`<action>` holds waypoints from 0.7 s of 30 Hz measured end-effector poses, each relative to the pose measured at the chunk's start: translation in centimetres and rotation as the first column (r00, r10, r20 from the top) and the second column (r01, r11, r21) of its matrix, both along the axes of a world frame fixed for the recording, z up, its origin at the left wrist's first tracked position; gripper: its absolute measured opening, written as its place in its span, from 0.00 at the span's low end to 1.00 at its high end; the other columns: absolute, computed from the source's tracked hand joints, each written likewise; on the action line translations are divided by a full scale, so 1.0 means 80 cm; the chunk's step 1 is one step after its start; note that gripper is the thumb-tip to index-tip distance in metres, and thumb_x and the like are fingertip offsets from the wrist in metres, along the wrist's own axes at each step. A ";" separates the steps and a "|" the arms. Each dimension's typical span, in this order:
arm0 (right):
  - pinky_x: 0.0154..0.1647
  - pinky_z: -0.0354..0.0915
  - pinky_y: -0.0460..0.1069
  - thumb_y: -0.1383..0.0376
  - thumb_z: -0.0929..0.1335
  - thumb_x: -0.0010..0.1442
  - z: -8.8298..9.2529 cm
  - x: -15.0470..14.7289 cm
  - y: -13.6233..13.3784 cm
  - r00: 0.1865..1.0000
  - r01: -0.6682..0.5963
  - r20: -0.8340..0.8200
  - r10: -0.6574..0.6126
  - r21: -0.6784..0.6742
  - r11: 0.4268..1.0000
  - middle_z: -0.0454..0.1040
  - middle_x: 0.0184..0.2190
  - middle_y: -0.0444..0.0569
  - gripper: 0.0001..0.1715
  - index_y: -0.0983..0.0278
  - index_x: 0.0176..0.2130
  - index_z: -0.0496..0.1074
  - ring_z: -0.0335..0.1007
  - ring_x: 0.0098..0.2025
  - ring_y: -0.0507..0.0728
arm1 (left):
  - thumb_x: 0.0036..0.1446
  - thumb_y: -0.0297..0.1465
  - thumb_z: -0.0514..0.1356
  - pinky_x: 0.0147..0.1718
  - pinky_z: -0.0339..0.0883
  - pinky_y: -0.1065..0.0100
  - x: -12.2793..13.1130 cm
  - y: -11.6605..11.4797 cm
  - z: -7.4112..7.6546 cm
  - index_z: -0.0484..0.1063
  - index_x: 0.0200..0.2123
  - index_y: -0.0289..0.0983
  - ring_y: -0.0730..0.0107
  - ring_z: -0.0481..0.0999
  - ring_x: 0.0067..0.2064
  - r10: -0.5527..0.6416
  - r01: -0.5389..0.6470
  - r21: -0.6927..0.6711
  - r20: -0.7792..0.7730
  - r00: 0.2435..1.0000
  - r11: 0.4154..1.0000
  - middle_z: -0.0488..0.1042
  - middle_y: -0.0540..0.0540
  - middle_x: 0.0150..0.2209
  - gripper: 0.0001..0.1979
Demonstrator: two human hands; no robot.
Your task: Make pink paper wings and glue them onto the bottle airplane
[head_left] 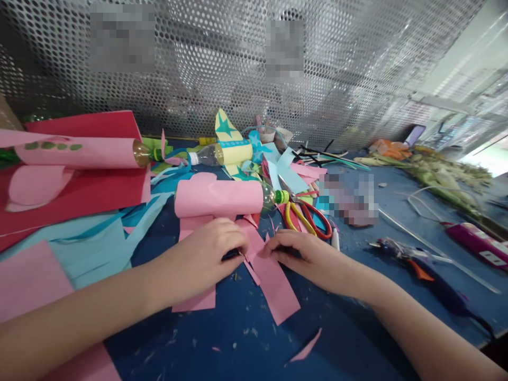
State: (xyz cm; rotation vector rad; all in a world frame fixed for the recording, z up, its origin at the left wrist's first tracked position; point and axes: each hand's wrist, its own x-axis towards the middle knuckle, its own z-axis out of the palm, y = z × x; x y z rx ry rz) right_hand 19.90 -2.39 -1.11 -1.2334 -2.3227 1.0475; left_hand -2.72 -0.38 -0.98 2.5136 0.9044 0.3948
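Observation:
A pink paper strip (278, 291) lies at a slant on the blue table between my hands. The fingers of my left hand (216, 248) are pinched at its left edge, on a thin pink paper sliver (251, 272). My right hand (307, 259) is closed at the strip's right edge, its fingertips on the paper; the exact grip is partly hidden. Just beyond my hands, a plastic bottle wrapped in pink paper (218, 198) lies on its side, its green cap (282, 197) pointing right. Another pink paper piece (194, 299) sits under my left wrist.
Scissors (305, 217) with red and yellow handles lie behind my right hand. A glue gun (420, 270) rests at right. A yellow-decorated bottle (230, 152) and another pink-wrapped bottle (87, 152) lie farther back. Blue paper (91, 243) covers the left; a perforated silver sheet (222, 63) stands behind.

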 end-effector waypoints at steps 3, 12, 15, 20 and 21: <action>0.43 0.65 0.45 0.75 0.61 0.61 -0.001 -0.001 0.000 1.000 0.010 -0.007 -0.010 -0.019 1.000 0.76 0.39 0.44 0.15 0.61 0.41 0.72 0.71 0.41 0.51 | 0.58 0.23 0.57 0.38 0.64 0.65 -0.001 0.000 -0.002 0.74 0.33 0.36 0.63 0.71 0.40 -0.036 0.036 0.041 -0.010 0.999 0.999 0.75 0.47 0.34 0.06; 0.31 0.65 0.46 0.68 0.66 0.58 -0.004 -0.007 -0.005 0.976 0.217 0.010 -0.216 -0.058 0.975 0.76 0.31 0.43 0.05 0.62 0.36 0.72 0.69 0.30 0.51 | 0.61 0.25 0.55 0.40 0.67 0.60 -0.002 -0.004 -0.003 0.77 0.32 0.36 0.59 0.71 0.42 -0.157 0.186 0.286 -0.121 0.980 0.940 0.76 0.43 0.35 0.11; 0.32 0.66 0.46 0.66 0.67 0.57 -0.007 -0.007 -0.006 0.961 0.270 -0.033 -0.274 -0.096 0.958 0.77 0.32 0.43 0.03 0.62 0.35 0.72 0.71 0.30 0.51 | 0.62 0.22 0.52 0.40 0.67 0.60 0.001 -0.006 -0.004 0.76 0.30 0.36 0.62 0.71 0.38 -0.221 0.280 0.431 -0.183 0.958 0.858 0.76 0.44 0.31 0.14; 0.30 0.67 0.45 0.69 0.68 0.56 -0.009 -0.007 -0.013 0.961 0.273 -0.047 -0.273 -0.004 0.962 0.74 0.28 0.42 0.05 0.61 0.35 0.73 0.70 0.29 0.51 | 0.57 0.22 0.57 0.41 0.67 0.59 0.002 -0.009 -0.007 0.75 0.31 0.34 0.62 0.71 0.35 -0.228 0.317 0.557 -0.226 0.947 0.767 0.75 0.44 0.30 0.07; 0.30 0.67 0.45 0.71 0.68 0.56 -0.008 -0.007 -0.014 0.964 0.263 -0.041 -0.261 0.025 0.965 0.75 0.29 0.43 0.07 0.61 0.35 0.74 0.71 0.30 0.52 | 0.56 0.23 0.58 0.41 0.68 0.59 0.002 -0.009 -0.007 0.75 0.31 0.34 0.62 0.71 0.35 -0.222 0.326 0.567 -0.245 0.944 0.756 0.75 0.44 0.30 0.06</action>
